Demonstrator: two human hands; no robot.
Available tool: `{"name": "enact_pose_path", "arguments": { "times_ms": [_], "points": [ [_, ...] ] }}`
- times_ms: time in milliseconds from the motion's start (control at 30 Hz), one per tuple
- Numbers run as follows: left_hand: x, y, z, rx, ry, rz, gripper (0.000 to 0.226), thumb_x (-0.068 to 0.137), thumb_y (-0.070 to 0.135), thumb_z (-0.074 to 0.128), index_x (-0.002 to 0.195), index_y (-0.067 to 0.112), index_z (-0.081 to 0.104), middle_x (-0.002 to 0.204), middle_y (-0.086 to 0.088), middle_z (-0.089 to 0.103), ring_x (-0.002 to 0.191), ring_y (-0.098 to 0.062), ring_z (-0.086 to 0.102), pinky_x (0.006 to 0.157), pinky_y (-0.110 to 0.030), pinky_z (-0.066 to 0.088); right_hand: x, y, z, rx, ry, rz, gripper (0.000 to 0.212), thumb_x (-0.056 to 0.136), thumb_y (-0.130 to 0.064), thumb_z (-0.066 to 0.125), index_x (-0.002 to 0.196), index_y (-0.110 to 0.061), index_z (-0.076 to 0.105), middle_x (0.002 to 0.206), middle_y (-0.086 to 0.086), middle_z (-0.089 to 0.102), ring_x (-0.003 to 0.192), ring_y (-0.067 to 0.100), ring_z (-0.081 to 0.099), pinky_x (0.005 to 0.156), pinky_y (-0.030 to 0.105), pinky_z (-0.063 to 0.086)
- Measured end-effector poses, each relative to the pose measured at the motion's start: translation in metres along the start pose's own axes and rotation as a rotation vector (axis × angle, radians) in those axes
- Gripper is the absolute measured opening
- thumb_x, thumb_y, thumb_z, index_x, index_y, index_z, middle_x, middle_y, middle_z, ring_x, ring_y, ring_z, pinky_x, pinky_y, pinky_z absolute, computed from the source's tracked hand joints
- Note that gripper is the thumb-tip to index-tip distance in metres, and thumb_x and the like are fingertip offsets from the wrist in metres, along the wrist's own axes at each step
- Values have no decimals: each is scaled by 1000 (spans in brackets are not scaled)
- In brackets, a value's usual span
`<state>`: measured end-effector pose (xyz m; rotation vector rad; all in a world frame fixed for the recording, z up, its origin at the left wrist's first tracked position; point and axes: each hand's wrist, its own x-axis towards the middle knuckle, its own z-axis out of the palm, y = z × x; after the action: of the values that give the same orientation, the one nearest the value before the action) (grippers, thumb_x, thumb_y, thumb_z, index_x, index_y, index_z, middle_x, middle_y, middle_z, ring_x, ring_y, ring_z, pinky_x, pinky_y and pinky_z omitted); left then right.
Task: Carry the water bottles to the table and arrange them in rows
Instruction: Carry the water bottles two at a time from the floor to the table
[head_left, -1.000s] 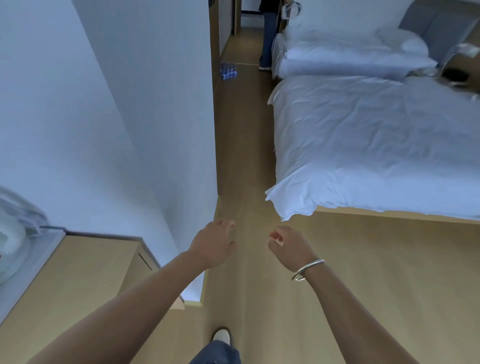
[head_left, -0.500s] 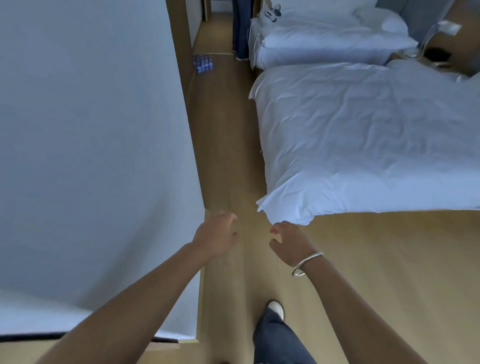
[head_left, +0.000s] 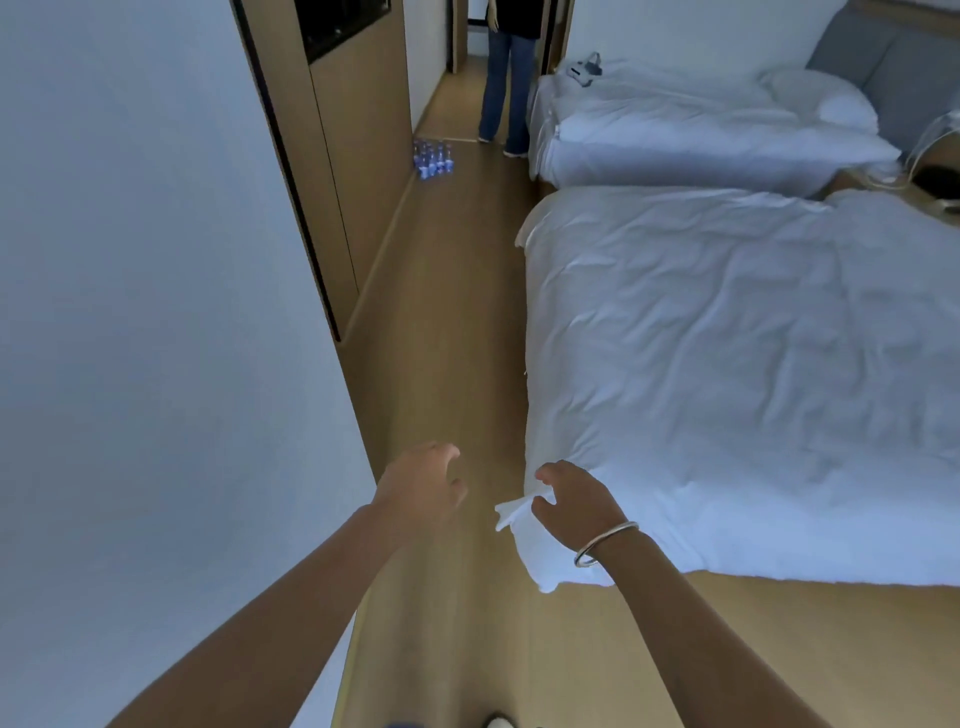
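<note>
At the very bottom edge a white shoe tip (head_left: 500, 722) and a bit of blue trouser are cut off by the frame. Both bare forearms reach forward over the wooden floor (head_left: 441, 332). The left hand (head_left: 423, 486) has its fingers loosely curled and holds nothing. The right hand (head_left: 574, 499), with a metal bangle (head_left: 605, 543) on the wrist, is also loosely curled and empty; it is seen in front of the hanging corner of the white duvet (head_left: 727, 374), and I cannot tell if it touches the cloth.

On the left a plain white wall (head_left: 156, 312) fills the view and hides what is behind it. On the right the near bed comes close to the hands, and its duvet corner hangs over the bed edge. Between wall and bed a narrow strip of floor runs forward.

Farther on, the water bottles (head_left: 432, 158) stand in a tight group on the floor, just beside the wooden panel wall (head_left: 358, 156); they are small, and their number is hard to count. Near them a second person (head_left: 506, 88) stands in the doorway, cut off above the waist. A second bed (head_left: 691, 135) lies beyond the first, with a small white device (head_left: 584, 70) on it that is not clear.
</note>
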<state>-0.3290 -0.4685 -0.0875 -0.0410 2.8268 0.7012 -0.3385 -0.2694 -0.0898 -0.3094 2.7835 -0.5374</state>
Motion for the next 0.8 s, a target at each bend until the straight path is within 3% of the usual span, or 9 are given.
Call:
{"name": "enact_pose_path", "arguments": {
  "times_ms": [200, 367, 500, 667, 800],
  "points": [
    [77, -1, -15, 20, -41, -43, 47, 91, 31, 47, 136, 18, 43, 137, 1, 50, 120, -18, 51, 97, -31, 42, 78, 12, -17, 13, -57, -42, 36, 93, -21, 44, 125, -8, 52, 130, 8, 53, 118, 22, 50, 98, 27, 37],
    [156, -11, -36, 17, -52, -44, 47, 91, 29, 47, 136, 17, 43, 127, -2, 56, 102, -16, 57, 89, -31, 47, 154, 16, -30, 14, -72, -24, 43, 92, -22, 46, 134, -11, 46, 138, 5, 48, 126, 20, 45, 104, 28, 33],
    [231, -19, -61, 40, -58, -25, 50, 91, 30, 48, 139, 18, 40, 124, -6, 59, 107, -23, 59, 85, -31, 46, 226, 14, -45, 1, -71, 7, 45, 93, -23, 47, 136, -12, 42, 142, 4, 44, 130, 19, 42, 108, 27, 29],
    [326, -32, -115, -16, -78, -3, 49, 93, 29, 49, 139, 15, 41, 142, -4, 46, 129, -22, 45, 103, -31, 38, 315, 1, -78, 25, -28, 69, 43, 94, -25, 46, 134, -12, 45, 139, 6, 47, 129, 21, 42, 106, 27, 29],
    [389, -48, -145, -43, -73, -28, 49, 93, 26, 50, 138, 13, 40, 141, -6, 46, 127, -22, 46, 101, -29, 37, 372, -10, -94, 66, -22, 103, 42, 94, -25, 48, 133, -11, 46, 137, 6, 49, 126, 21, 45, 105, 27, 31]
  ]
}}
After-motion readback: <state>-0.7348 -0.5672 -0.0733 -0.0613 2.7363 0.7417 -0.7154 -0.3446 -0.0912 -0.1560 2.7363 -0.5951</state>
